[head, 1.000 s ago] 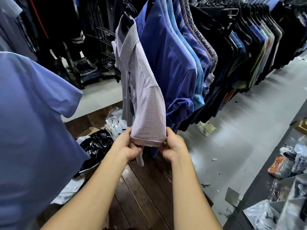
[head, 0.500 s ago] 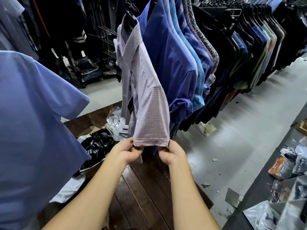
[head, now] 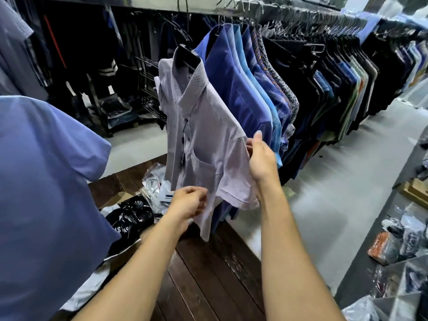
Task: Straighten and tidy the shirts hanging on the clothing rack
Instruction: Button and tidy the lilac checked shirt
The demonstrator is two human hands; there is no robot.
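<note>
A pale lilac checked short-sleeved shirt (head: 203, 140) hangs on a black hanger at the near end of the clothing rack (head: 289, 10), its front turned toward me. My left hand (head: 188, 202) pinches the shirt's lower front edge below the chest pocket. My right hand (head: 261, 156) is raised at the sleeve's back edge, fingers fairly straight against the fabric. Behind it hang a royal blue shirt (head: 234, 89), lighter blue and patterned shirts, then several dark ones.
A large blue shirt (head: 44, 181) fills the left foreground. Plastic-wrapped packages and a black bag (head: 129, 216) lie on the dark wooden platform (head: 208, 274). A grey aisle floor (head: 335, 181) runs right of the rack. A counter with packaged goods (head: 393, 246) stands at the right.
Both hands have let go of the sleeve hem. The right hand rose to the sleeve's back edge, the left moved to the shirt's lower front, and the shirt now faces me.
</note>
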